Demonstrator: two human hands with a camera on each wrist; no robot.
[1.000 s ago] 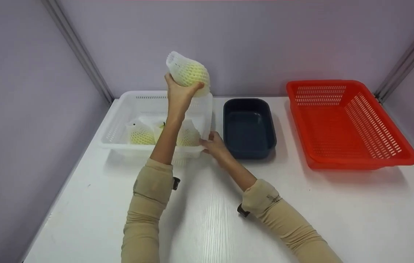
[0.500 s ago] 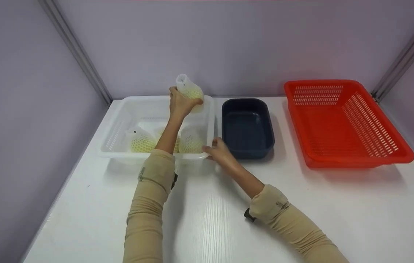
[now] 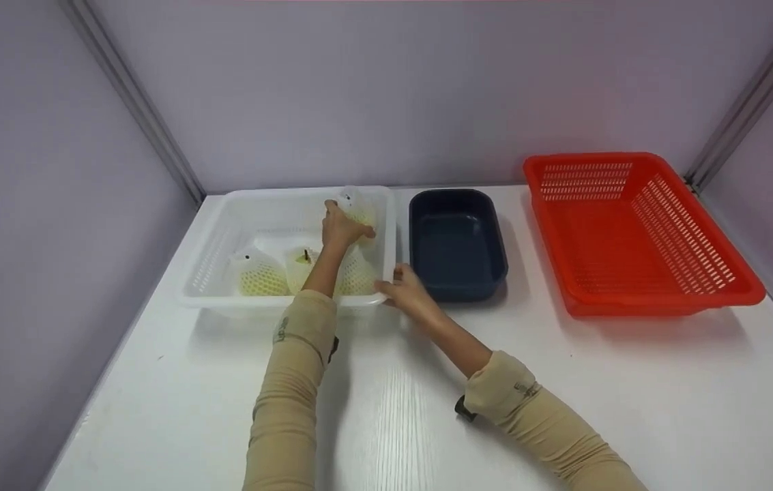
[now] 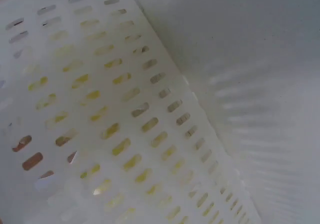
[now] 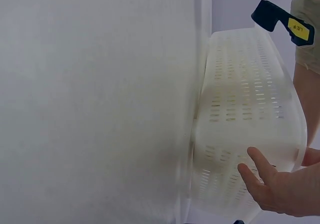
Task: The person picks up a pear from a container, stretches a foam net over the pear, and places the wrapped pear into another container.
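In the head view my left hand [image 3: 340, 228] is down inside the back right corner of the white basket [image 3: 222, 301]. It grips a yellow pear [image 3: 362, 215] in a white foam net, partly hidden behind the fingers. Along the basket's front lie a netted pear [image 3: 262, 278] at left, one with its dark stem showing [image 3: 301, 262], and another [image 3: 357, 278] partly covered by the left forearm. My right hand [image 3: 408, 290] holds the basket's front right corner at the rim. In the right wrist view, the right hand's fingers [image 5: 260, 171] spread beside the slotted outer wall [image 5: 240, 129].
A dark blue rectangular bin [image 3: 458, 245] stands just right of the white basket, close to my right hand. Farther right is a red slotted basket [image 3: 632, 239]. A pale wall [image 3: 427, 95] rises behind the white table [image 3: 372, 409].
My left hand has lowered the netted pear from above the white basket into its back right corner. The right hand stays at the basket's front right corner.
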